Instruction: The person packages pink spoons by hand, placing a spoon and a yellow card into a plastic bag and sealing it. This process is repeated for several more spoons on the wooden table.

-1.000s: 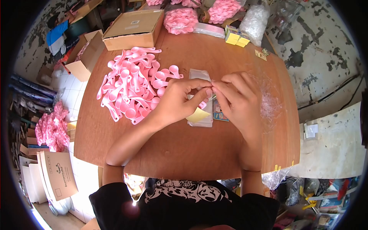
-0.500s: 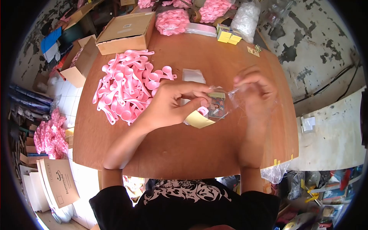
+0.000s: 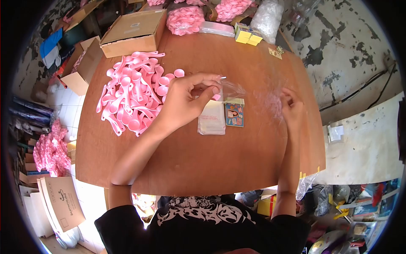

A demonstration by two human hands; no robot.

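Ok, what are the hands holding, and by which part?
The left hand pinches a small clear plastic bag by its top edge. The right hand touches loose clear bags; whether it grips one cannot be told.

Bare tabletop [image 3: 198, 165] lies open along the near edge. A pink spoon pile [image 3: 131, 97] blocks the left. A cardboard box [image 3: 131, 31] and small yellow boxes [image 3: 247, 36] crowd the far edge, and clear bags [image 3: 211, 120] occupy the middle.
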